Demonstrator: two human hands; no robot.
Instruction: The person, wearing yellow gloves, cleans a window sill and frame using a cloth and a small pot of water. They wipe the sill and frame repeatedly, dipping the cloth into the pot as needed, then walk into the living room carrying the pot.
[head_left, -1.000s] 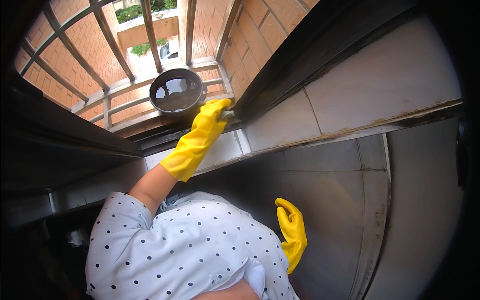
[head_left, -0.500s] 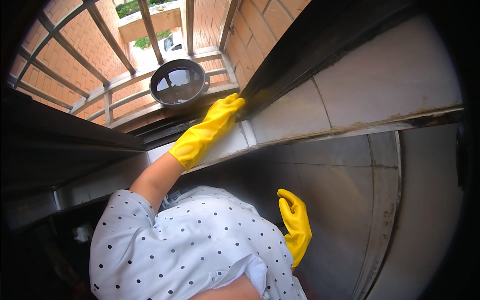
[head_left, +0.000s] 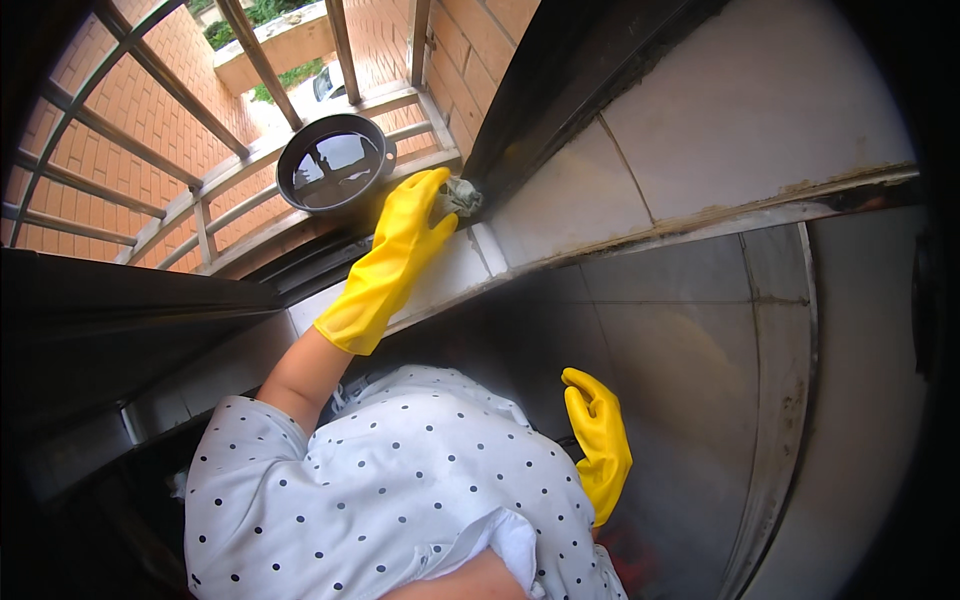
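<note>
My left hand (head_left: 405,235), in a yellow rubber glove, reaches to the corner where the dark window frame (head_left: 505,150) meets the sill. Its thumb and fingers close on a crumpled grey cloth (head_left: 461,196), which touches the foot of the frame. Lower on the right, my right hand (head_left: 602,445) wears a matching glove and hangs beside my body. Its fingers are loosely bent, the thumb stands a little apart, and nothing shows in it.
A dark round pan (head_left: 335,165) of water rests on the ledge beyond the window, close to my left hand. Metal bars (head_left: 175,85) enclose that ledge. White tiles (head_left: 720,130) cover the wall on the right, and a tiled sill edge (head_left: 445,285) runs below my left forearm.
My left hand has turned, and the grey cloth now shows between its thumb and fingers. The view has shifted slightly, while my right hand keeps nearly the same pose.
</note>
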